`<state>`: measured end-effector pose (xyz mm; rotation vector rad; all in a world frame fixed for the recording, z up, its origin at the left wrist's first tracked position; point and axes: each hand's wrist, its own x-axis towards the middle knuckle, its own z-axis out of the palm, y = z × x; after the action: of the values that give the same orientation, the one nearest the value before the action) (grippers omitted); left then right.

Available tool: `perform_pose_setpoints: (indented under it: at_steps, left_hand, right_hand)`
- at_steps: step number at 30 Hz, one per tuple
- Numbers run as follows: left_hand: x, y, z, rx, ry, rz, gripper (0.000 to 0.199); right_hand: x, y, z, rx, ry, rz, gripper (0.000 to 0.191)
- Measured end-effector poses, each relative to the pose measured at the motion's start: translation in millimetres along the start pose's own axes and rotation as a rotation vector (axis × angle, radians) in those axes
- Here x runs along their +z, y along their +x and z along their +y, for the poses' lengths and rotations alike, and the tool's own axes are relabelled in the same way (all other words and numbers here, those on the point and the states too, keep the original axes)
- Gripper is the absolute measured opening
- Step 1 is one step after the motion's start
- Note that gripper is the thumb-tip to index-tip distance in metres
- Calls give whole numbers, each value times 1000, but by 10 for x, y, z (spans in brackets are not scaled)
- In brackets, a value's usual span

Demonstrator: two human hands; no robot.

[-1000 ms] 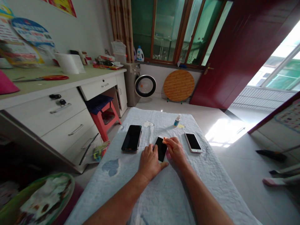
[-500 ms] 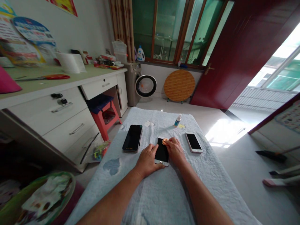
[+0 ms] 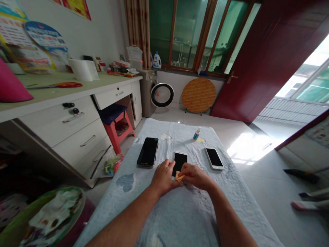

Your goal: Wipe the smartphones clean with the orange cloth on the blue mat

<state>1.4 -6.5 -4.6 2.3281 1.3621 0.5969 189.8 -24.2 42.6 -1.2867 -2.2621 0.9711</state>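
Observation:
A white smartphone with a dark screen lies on the cloth-covered table in front of me. My left hand grips its left side and lower edge. Pinched in my right hand is a small orange cloth, pressed against the lower end of the screen. To the left rests a larger black phone, and to the right another white phone. A small spray bottle stands upright beyond them.
A white desk with drawers runs along the left, a red stool partly under it. At lower left sits a waste bin filled with rubbish. A washing machine with its door open and a round wooden tabletop are farther back.
My right hand has slid the orange cloth from the top of the phone's screen down to its lower end. My left hand keeps its hold. The view has shifted slightly.

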Motion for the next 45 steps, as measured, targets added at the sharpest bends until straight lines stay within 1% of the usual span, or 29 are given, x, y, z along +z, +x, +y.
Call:
perform_pose_setpoints:
  at_steps: [2,3,5,9,12,14,15,17,21,24,27,31,33,35,39,41,45]
  left_hand:
    - [-8,0,12,-5,9,-14,78]
    - [-15,0,20,-5,17,-24,77]
    - [-33,-2,42,-1,36,-44,75]
    - [-76,-13,86,13,73,-64,68]
    - [-88,-24,104,21,92,-62,62]
    - [-82,-30,106,20,101,-57,61]
    - [-76,-31,105,17,104,-52,62]
    - [-64,-33,100,12,104,-42,65]
    - [-52,-32,94,15,89,-40,66]
    - [-53,-28,93,15,82,-39,67]
    - [-46,-24,82,10,72,-42,67]
    - [-22,-26,54,16,64,-31,72]
    - [-13,-29,43,19,63,-25,74]
    - [-9,-32,40,22,61,-21,74]
    - [-18,-31,49,38,57,1,73]
    - [-21,-28,49,57,60,6,73]
    - [-15,-18,27,93,67,-35,69]
  right_hand:
    - [-2,-9,33,9,50,6,22]
    - [11,2,65,19,67,37,21]
    - [59,49,151,65,63,151,20]
    - [167,194,334,183,-77,434,21]
    - [214,275,416,207,-124,573,22]
    - [226,299,425,210,-124,643,29]
    - [227,301,416,204,-122,658,34]
    - [221,291,385,179,-124,624,37]
    - [195,229,331,147,-196,472,24]
    - [186,180,328,153,-254,434,19]
    - [184,158,319,168,-266,415,18]
    - [161,154,261,197,-243,369,18]
    - [132,137,222,182,-216,321,17]
    - [93,103,174,136,-183,246,17]
    - [14,20,42,12,-109,57,16]
    - [-16,-8,-13,-9,-79,-3,17]
    - [-58,-36,3,41,-75,-26,18]
